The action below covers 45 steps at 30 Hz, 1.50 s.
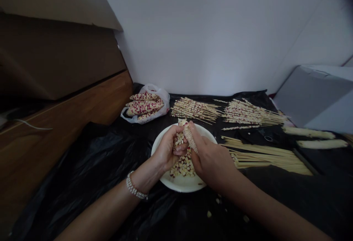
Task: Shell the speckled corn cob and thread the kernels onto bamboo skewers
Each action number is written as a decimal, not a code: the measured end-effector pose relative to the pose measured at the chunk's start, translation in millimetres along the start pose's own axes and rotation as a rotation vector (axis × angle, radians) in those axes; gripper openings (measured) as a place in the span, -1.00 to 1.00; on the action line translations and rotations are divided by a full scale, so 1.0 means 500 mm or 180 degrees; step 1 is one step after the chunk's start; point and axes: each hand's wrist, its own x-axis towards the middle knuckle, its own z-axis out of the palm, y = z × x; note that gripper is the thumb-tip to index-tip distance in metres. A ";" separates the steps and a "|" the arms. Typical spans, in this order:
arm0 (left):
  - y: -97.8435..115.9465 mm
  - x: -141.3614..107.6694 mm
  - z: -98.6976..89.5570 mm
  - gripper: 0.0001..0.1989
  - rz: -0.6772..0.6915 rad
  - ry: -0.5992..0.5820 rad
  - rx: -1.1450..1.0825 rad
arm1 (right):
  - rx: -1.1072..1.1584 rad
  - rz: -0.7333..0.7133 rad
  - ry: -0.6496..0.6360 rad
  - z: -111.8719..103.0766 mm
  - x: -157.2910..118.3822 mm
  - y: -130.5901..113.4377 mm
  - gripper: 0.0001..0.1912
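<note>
Over a white bowl my two hands meet around a mostly stripped corn cob, with some white and purple kernels left near its far tip. My right hand is closed around the cob, its thumb stretched along the side. My left hand, with a beaded bracelet at the wrist, is curled on loose corn kernels, its thumb by the cob's tip. More loose kernels lie in the bowl beneath. The fingers partly hide the cob's lower end.
Behind the bowl, a plastic bag holds speckled corn cobs. Skewers threaded with kernels lie in two piles. Bare skewers and two stripped cobs are at right. Black plastic sheeting covers the surface; boxes flank it.
</note>
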 end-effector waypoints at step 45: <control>0.001 0.001 0.000 -0.86 0.0047 0.0052 0.0167 | 0.1435 -0.0189 0.0347 -0.009 0.013 0.017 -0.37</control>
